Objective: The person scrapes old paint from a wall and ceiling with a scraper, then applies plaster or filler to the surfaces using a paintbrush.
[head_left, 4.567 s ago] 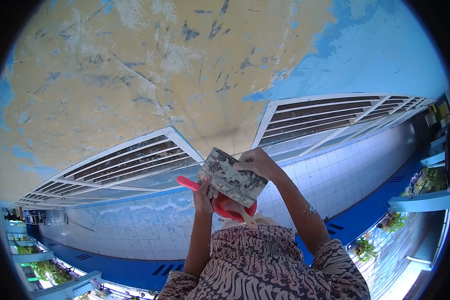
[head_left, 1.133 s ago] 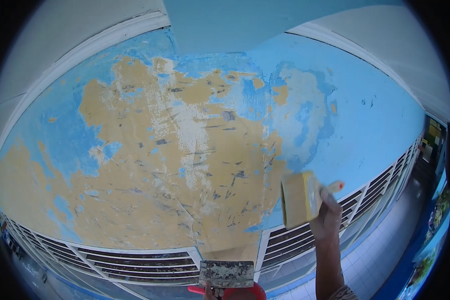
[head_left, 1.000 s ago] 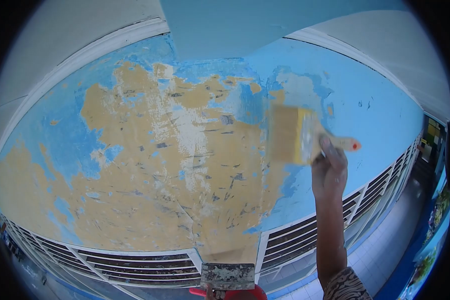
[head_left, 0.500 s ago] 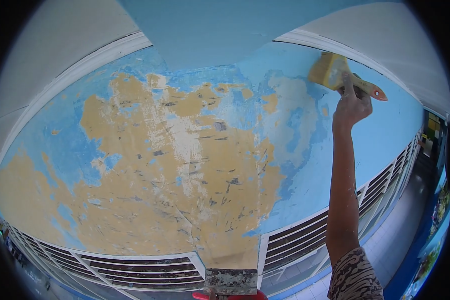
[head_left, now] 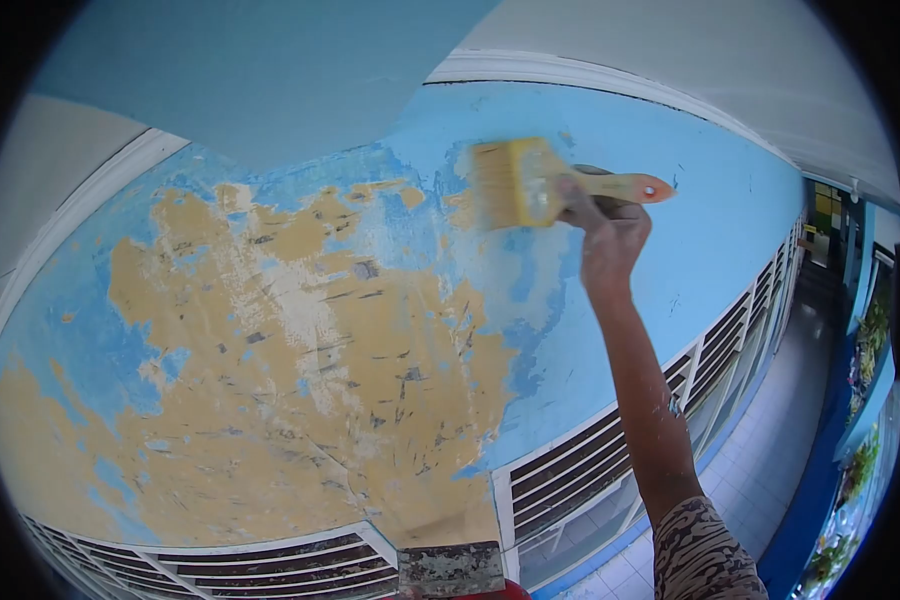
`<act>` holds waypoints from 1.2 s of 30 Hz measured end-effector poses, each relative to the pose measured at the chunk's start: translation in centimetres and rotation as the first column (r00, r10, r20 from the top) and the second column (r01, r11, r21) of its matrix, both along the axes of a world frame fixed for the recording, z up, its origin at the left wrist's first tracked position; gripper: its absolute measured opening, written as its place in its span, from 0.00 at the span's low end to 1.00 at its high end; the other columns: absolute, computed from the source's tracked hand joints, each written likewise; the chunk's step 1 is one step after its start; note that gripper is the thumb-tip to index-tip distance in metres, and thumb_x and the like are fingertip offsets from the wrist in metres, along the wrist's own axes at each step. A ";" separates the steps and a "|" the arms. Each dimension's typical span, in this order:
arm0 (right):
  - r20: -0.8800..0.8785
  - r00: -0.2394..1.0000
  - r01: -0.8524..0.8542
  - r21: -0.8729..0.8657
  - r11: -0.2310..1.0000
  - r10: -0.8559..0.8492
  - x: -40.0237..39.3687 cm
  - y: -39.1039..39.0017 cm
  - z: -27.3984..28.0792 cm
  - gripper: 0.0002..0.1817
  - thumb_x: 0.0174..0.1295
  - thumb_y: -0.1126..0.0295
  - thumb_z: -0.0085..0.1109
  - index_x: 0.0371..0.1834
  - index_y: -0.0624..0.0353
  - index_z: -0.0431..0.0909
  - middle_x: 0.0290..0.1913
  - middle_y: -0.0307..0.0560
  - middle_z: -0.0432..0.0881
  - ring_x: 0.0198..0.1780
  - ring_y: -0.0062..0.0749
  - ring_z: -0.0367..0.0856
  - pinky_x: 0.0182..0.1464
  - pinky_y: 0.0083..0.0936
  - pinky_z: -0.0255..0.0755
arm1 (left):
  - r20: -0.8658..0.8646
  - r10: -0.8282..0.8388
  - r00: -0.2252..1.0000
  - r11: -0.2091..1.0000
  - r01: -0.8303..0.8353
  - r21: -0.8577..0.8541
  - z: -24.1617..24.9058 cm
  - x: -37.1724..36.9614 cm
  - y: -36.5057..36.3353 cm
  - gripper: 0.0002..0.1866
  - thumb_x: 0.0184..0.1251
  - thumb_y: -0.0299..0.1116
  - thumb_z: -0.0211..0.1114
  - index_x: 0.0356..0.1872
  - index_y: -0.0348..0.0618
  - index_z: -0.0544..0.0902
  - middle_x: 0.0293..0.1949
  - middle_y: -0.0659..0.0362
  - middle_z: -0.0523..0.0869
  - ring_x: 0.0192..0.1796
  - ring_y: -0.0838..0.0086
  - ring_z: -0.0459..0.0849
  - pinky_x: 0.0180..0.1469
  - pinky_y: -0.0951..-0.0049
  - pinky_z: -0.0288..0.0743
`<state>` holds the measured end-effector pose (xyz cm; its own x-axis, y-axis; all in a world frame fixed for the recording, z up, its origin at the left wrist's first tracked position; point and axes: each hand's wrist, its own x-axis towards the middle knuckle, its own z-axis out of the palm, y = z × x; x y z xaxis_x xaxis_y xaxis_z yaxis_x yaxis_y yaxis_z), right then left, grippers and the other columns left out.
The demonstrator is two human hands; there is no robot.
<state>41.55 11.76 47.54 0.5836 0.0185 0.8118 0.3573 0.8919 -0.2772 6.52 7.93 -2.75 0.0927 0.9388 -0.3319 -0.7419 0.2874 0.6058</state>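
My right hand is raised high and grips a wide paintbrush with a wooden handle and pale bristles. The bristles lie against the wall, near the top of a patch where blue paint has peeled to a yellow-tan layer. At the bottom edge a paint-spattered scraper blade sticks up over a sliver of red container. My left hand is out of sight below the frame.
White louvred vents run along the wall under the peeled patch. A white moulding and a blue beam meet the ceiling above. A tiled corridor with plants runs off at the right.
My right hand swept the brush up from beside the vents to the moulding, then back left across the peeled patch. The view tilted upward, and the scraper and red container sank to the bottom edge.
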 end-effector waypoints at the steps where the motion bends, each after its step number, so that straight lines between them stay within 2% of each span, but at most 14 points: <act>1: -0.088 0.996 0.018 0.055 0.998 -0.013 3.0 -0.1 -0.6 0.18 0.62 0.74 0.71 0.48 0.79 0.81 0.44 0.56 0.87 0.39 0.32 0.88 0.41 0.28 0.86 | -0.003 0.004 1.000 1.000 -0.004 -0.007 0.0 -0.1 0.0 0.10 0.78 0.45 0.62 0.35 0.55 0.78 0.20 0.72 0.70 0.21 0.84 0.68 0.21 0.81 0.63; 6: -0.308 0.737 0.664 0.163 0.729 -0.602 11.1 -2.1 -6.6 0.12 0.62 0.76 0.71 0.44 0.74 0.84 0.37 0.52 0.87 0.34 0.29 0.85 0.38 0.24 0.82 | -0.003 0.037 0.999 0.999 -0.037 -0.031 0.0 -0.3 0.1 0.10 0.78 0.45 0.61 0.35 0.55 0.78 0.21 0.72 0.70 0.21 0.84 0.68 0.22 0.80 0.64; 10: 0.412 -0.004 0.981 0.178 0.076 -0.911 2.0 -1.1 -15.1 0.10 0.56 0.80 0.71 0.41 0.62 0.84 0.44 0.56 0.88 0.40 0.42 0.89 0.38 0.30 0.83 | -0.015 0.042 0.999 0.997 -0.043 -0.070 0.0 -0.4 0.2 0.10 0.78 0.45 0.61 0.35 0.55 0.78 0.21 0.72 0.70 0.21 0.83 0.68 0.22 0.80 0.64; 11: 0.630 0.233 0.844 0.246 0.476 -0.740 -2.8 -0.4 -21.1 0.11 0.54 0.79 0.70 0.41 0.59 0.84 0.49 0.55 0.87 0.44 0.40 0.90 0.41 0.31 0.85 | -0.029 0.035 0.999 0.995 -0.038 -0.089 0.0 -0.4 0.3 0.10 0.78 0.45 0.61 0.35 0.55 0.78 0.21 0.72 0.70 0.21 0.83 0.68 0.22 0.80 0.65; 13: 0.851 0.266 0.626 0.206 0.752 -0.454 -7.8 -3.5 -20.8 0.11 0.54 0.77 0.69 0.41 0.56 0.86 0.48 0.54 0.88 0.46 0.41 0.90 0.41 0.31 0.86 | -0.040 0.033 0.999 0.994 -0.037 -0.099 0.4 -0.2 0.3 0.10 0.78 0.45 0.61 0.35 0.55 0.78 0.21 0.72 0.70 0.21 0.83 0.68 0.22 0.80 0.65; 16: 0.768 0.539 0.672 -0.144 0.727 -0.346 -6.5 -3.7 -22.6 0.12 0.56 0.81 0.68 0.42 0.56 0.86 0.48 0.53 0.88 0.46 0.40 0.90 0.40 0.31 0.86 | -0.033 0.101 0.994 0.985 -0.105 -0.136 0.5 -0.3 0.6 0.12 0.78 0.46 0.60 0.34 0.55 0.76 0.19 0.72 0.67 0.20 0.83 0.65 0.23 0.78 0.65; 19: -0.165 0.983 0.028 -0.316 0.948 -0.084 -0.5 -3.0 -20.6 0.12 0.58 0.82 0.71 0.45 0.66 0.84 0.43 0.50 0.88 0.44 0.35 0.87 0.50 0.25 0.81 | 0.002 0.022 1.000 0.998 -0.022 -0.065 -1.8 -1.7 0.8 0.13 0.78 0.47 0.59 0.47 0.49 0.80 0.29 0.66 0.80 0.29 0.79 0.77 0.31 0.75 0.77; 22: -0.306 0.922 0.184 -0.188 0.965 -0.235 3.7 -3.2 -20.7 0.11 0.60 0.82 0.70 0.46 0.65 0.84 0.43 0.50 0.87 0.45 0.36 0.87 0.48 0.27 0.81 | -0.062 0.028 0.998 0.989 -0.037 -0.141 -2.2 -2.2 0.3 0.14 0.79 0.46 0.59 0.50 0.48 0.80 0.32 0.66 0.81 0.33 0.77 0.79 0.34 0.75 0.78; 24: 0.064 0.565 0.823 -0.123 0.555 -0.823 3.3 -3.5 -23.1 0.11 0.62 0.79 0.70 0.47 0.68 0.84 0.44 0.49 0.87 0.44 0.34 0.85 0.49 0.27 0.80 | 0.050 -0.097 0.994 0.993 0.094 0.066 -5.9 -3.7 0.5 0.17 0.79 0.45 0.58 0.57 0.45 0.78 0.40 0.62 0.84 0.32 0.78 0.79 0.37 0.77 0.80; 26: 0.484 0.222 0.942 0.117 0.313 -0.847 -1.7 -3.7 -24.8 0.11 0.57 0.81 0.72 0.43 0.63 0.86 0.40 0.53 0.88 0.36 0.41 0.88 0.36 0.31 0.81 | -0.009 0.013 1.000 0.998 -0.014 -0.053 0.2 -1.1 -0.7 0.16 0.80 0.44 0.58 0.55 0.44 0.79 0.35 0.64 0.83 0.27 0.81 0.75 0.33 0.79 0.77; 28: 0.585 0.540 0.755 -0.019 0.655 -0.605 -5.8 -3.1 -30.1 0.13 0.52 0.80 0.74 0.41 0.59 0.86 0.38 0.53 0.89 0.33 0.39 0.89 0.31 0.29 0.81 | -0.080 0.120 0.990 0.978 -0.132 -0.159 0.6 -0.8 -0.7 0.14 0.80 0.43 0.57 0.53 0.44 0.79 0.31 0.65 0.81 0.23 0.84 0.70 0.28 0.80 0.74; 30: 0.767 0.543 0.613 -0.083 0.786 -0.343 -8.6 -4.4 -29.5 0.14 0.53 0.76 0.71 0.44 0.58 0.87 0.45 0.53 0.89 0.39 0.42 0.90 0.37 0.30 0.84 | 0.067 -0.016 0.998 1.000 0.015 0.017 -4.2 -2.2 0.9 0.21 0.80 0.47 0.56 0.56 0.38 0.79 0.34 0.60 0.85 0.21 0.81 0.74 0.26 0.78 0.75; 33: 0.732 0.573 0.682 -0.176 0.710 -0.369 -7.0 -4.0 -24.3 0.13 0.51 0.79 0.72 0.42 0.57 0.87 0.41 0.51 0.88 0.37 0.43 0.90 0.37 0.32 0.84 | 0.067 -0.006 0.998 1.000 0.005 0.014 -4.5 -2.5 0.8 0.20 0.81 0.48 0.56 0.55 0.39 0.78 0.33 0.61 0.83 0.21 0.81 0.73 0.26 0.78 0.74; 36: 0.161 0.912 0.407 -0.245 0.880 -0.377 -3.4 -1.9 -16.9 0.12 0.57 0.86 0.69 0.45 0.67 0.85 0.48 0.46 0.86 0.49 0.28 0.85 0.48 0.28 0.81 | 0.077 -0.003 0.997 1.000 0.001 0.020 -4.4 -2.7 0.7 0.19 0.81 0.48 0.56 0.53 0.40 0.78 0.31 0.62 0.80 0.21 0.81 0.72 0.26 0.78 0.73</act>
<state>38.10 9.83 30.59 0.5001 0.0313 0.8654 0.7024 0.5699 -0.4264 3.83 8.66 -7.14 0.1194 0.9449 -0.3047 -0.7860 0.2774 0.5524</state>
